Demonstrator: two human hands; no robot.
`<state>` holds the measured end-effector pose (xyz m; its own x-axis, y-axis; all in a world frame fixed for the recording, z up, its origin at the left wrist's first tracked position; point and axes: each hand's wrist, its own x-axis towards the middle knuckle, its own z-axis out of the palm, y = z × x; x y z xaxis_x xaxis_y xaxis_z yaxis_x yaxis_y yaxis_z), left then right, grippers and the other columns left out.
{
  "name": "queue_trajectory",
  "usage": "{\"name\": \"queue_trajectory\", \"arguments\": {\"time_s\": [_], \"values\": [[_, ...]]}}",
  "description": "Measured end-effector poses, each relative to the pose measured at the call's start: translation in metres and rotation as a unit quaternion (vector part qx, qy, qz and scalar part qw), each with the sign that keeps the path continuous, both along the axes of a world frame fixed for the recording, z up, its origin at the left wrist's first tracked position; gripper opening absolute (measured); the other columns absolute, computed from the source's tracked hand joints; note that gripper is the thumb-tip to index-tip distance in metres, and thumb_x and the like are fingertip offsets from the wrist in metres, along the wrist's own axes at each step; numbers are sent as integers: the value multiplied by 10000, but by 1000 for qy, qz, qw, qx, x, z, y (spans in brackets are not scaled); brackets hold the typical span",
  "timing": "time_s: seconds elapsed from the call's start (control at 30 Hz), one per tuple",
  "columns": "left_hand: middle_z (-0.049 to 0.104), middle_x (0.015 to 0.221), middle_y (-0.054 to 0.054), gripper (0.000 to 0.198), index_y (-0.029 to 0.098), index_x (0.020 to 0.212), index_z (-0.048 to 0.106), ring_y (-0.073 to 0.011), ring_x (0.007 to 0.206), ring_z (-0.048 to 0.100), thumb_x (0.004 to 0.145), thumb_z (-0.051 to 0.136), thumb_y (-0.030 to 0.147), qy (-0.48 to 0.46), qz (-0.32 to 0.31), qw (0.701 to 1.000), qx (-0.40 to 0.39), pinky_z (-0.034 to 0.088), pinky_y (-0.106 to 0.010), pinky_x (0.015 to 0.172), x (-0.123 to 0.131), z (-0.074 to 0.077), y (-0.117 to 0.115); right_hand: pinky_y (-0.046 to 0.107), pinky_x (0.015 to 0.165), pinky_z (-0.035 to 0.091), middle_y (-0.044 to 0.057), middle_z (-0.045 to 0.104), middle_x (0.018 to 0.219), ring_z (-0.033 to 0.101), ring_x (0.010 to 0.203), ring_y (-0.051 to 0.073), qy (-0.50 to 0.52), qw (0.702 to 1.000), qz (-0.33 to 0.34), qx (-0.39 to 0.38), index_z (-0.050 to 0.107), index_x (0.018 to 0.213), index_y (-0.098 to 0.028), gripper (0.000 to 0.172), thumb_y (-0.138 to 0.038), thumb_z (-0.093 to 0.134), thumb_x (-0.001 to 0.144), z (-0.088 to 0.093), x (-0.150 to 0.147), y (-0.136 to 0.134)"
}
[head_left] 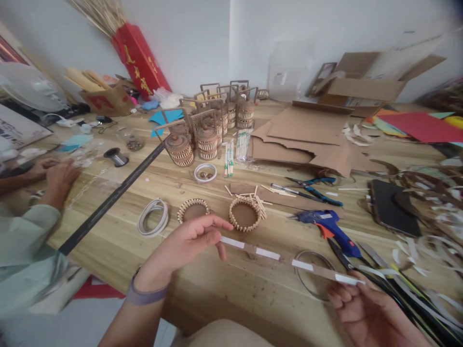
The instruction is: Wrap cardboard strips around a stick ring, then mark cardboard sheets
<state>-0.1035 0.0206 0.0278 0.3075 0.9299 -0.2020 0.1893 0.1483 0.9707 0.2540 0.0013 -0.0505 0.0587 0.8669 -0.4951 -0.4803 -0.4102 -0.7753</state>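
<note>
A long thin strip (285,259), brown with white patches spaced along it, is stretched between my two hands above the table. My left hand (191,241) pinches its left end between thumb and fingers. At the right end, my right hand (361,301) grips it between thumb and curled fingers. Just beyond the strip stands a small round basket base (246,214) ringed with short wooden sticks. A similar stick-ringed base (195,209) is partly hidden behind my left hand. Under the strip lies a thin brown hoop (314,274).
Right of the bases lie a blue glue gun (331,226), pliers (318,188) and scissors. Small lidded baskets (208,137) with handles stand at the back, near cardboard sheets (307,130). White rings (154,217) sit to the left. A co-worker's hands (58,173) are at far left.
</note>
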Motion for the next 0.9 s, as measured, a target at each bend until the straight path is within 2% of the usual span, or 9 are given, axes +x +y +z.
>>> {"name": "queue_trajectory", "arguments": {"time_s": [0.2,0.33,0.5,0.57,0.63,0.7,0.77,0.83,0.9], "values": [[712,758,-3,303,198,1193,619,-173,758,694,971,493,361,19,12,1000,17,457,-306,733,2,-2,-1,316,564,614,23,596,678,602,622,189,-12,1000,15,11,727,781,-260,220,-416,833,667,-4,2,1],[688,748,-3,304,199,1188,608,-157,670,658,930,522,336,12,20,1000,4,408,-271,602,4,-4,-2,296,575,607,23,621,713,605,642,176,-9,1000,-3,6,733,776,-258,254,-405,871,621,0,2,-1],[587,619,49,190,197,1043,581,-127,576,598,864,561,258,-7,93,996,12,385,-234,553,16,-1,-5,277,551,582,12,633,711,598,628,159,-35,999,-31,7,734,779,-253,303,-399,904,575,16,-4,-5],[562,644,62,173,201,1011,553,-112,566,590,844,576,240,-18,131,991,17,409,-228,570,23,-1,-7,289,538,570,11,630,701,598,625,166,-68,996,-51,20,714,758,-245,313,-419,898,573,19,-6,-7],[540,680,67,173,206,1003,527,-99,557,581,843,581,242,-34,141,989,25,416,-221,565,32,-2,-11,315,604,577,18,657,764,627,705,191,-127,986,-92,54,683,756,-249,303,-442,868,613,23,-6,-9],[522,696,66,162,214,1010,504,-98,564,578,866,566,256,-44,118,992,26,412,-213,550,43,-6,-16,351,797,564,25,688,946,650,917,223,-237,952,-163,103,666,845,-275,254,-420,816,700,29,-7,-12],[520,709,57,142,222,1032,489,-105,584,577,904,527,271,-44,82,995,27,418,-211,549,54,-12,-22,397,1004,463,42,653,1180,586,1163,246,-389,883,-216,148,641,1004,-304,230,-360,738,803,41,-11,-15],[540,739,41,138,232,1075,482,-111,599,569,945,474,277,-26,45,998,31,428,-215,551,66,-19,-27,447,1063,392,83,615,1261,546,1236,273,-525,806,-177,209,613,1103,-301,229,-320,654,879,56,-22,-17],[575,791,17,159,241,1121,482,-120,624,567,975,425,268,9,7,999,52,440,-226,567,76,-24,-31,442,959,456,87,672,1091,618,1091,274,-590,736,-45,329,634,1032,-284,134,-308,614,902,68,-39,-16]]}}
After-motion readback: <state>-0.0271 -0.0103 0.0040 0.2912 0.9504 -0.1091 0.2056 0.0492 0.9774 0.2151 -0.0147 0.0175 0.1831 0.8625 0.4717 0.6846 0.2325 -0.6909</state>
